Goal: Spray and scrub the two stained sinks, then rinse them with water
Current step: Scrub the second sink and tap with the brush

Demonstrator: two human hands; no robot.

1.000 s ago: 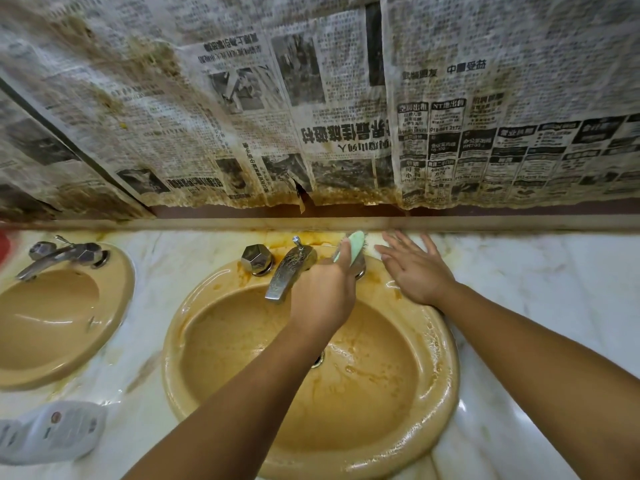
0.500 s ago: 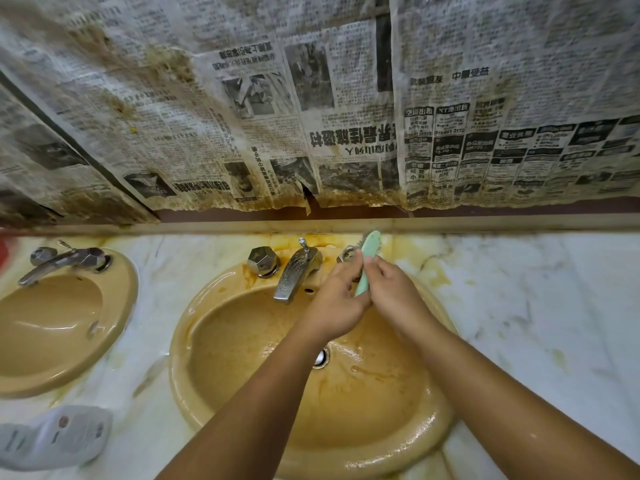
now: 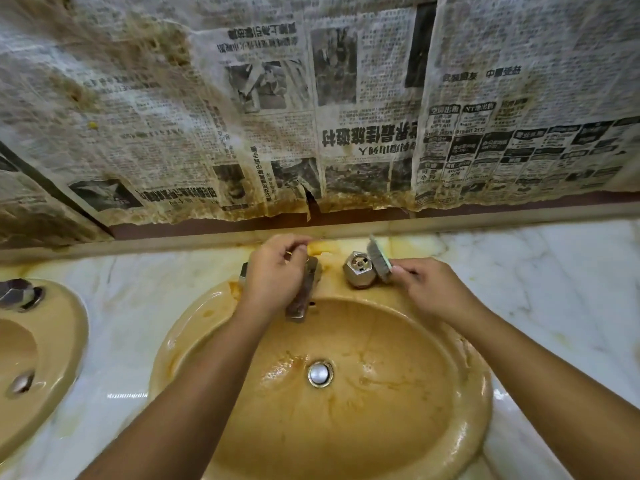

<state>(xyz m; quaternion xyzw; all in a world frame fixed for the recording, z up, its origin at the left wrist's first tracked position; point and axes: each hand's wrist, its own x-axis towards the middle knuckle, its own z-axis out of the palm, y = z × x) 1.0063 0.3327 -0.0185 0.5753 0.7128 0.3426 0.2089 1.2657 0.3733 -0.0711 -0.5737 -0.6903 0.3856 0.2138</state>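
The stained yellow sink [image 3: 479,393] fills the middle, with brown streaks round its drain plug [image 3: 320,373]. My left hand [image 3: 273,275] lies over the back of the faucet [image 3: 300,304], its fingers curled and its thumb and forefinger pinching at the faucet's top. My right hand [image 3: 433,289] grips a small green-handled brush [image 3: 379,259], whose bristles touch the right side of the right tap knob [image 3: 358,271]. The left tap knob [image 3: 243,271] is mostly hidden behind my left hand. A second yellow sink [image 3: 69,334] shows at the left edge.
A marble counter [image 3: 554,289] with yellow stains surrounds both sinks. Stained newspaper [image 3: 311,116] covers the wall above a low ledge behind the taps. The left sink has its own tap knob [image 3: 19,294] and drain.
The brush has passed from my left hand to my right hand, which moved it to the right tap knob. My left hand shifted left onto the faucet. The view moved closer and to the right.
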